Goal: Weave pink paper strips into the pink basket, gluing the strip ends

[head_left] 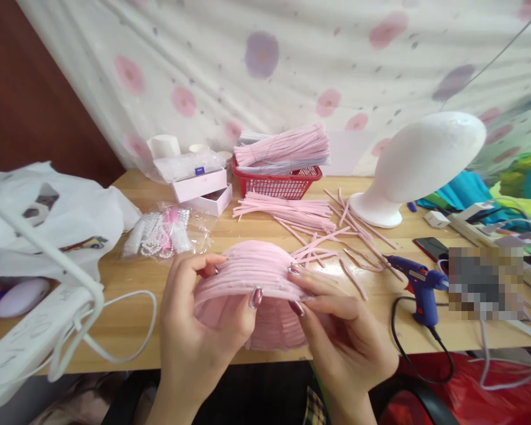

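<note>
A pink domed piece built of layered pink strips sits between both hands above the wooden table's front edge. My left hand grips its left side, thumb on top and fingers curled behind. My right hand pinches its right rim with thumb and fingertips. Loose pink strips lie scattered just beyond it.
A red basket heaped with pink strips stands at the back, beside white boxes. A white foam head stands right of it. A blue glue gun lies at the right. A bag of pearl strings, a white bag and a power strip are at the left.
</note>
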`<state>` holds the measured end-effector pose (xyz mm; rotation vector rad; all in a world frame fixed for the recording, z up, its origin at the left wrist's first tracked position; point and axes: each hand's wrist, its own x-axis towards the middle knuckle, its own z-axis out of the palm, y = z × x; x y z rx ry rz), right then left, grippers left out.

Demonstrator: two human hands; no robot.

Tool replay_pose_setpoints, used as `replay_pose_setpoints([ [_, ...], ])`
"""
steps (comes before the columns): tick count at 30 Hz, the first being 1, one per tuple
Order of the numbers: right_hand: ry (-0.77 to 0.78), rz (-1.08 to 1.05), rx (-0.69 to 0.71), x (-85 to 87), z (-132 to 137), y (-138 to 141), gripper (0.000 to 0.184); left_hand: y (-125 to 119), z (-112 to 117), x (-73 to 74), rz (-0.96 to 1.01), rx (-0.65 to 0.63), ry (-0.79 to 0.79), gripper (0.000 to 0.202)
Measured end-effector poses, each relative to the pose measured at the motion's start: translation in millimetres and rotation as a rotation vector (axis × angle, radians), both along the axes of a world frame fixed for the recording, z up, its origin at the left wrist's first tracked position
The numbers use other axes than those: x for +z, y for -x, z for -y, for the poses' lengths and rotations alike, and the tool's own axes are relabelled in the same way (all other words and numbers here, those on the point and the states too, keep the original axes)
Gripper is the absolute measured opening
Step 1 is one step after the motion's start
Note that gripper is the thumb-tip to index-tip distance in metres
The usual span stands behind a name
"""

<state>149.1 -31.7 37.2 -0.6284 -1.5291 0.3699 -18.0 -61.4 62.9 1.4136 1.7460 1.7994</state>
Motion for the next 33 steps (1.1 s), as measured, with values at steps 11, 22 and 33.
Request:
replay_pose_setpoints([
  [11,0.010,0.018,0.034,3.7,1.1,-0.1,0.034,2.6,-0.8,-3.1,-0.065,0.011,-0.010,0.027],
  [22,0.072,-0.001,-0.015,4.7,6.1,2.7,0.031,0.3,-2.7,-1.5,-0.152,0.033,-0.040,0.029],
  [33,0.096,-0.004,0.014,5.3,6.8,0.4,0.031,-1.2,-3.1,-1.6,-0.216,0.049,-0.092,0.033],
])
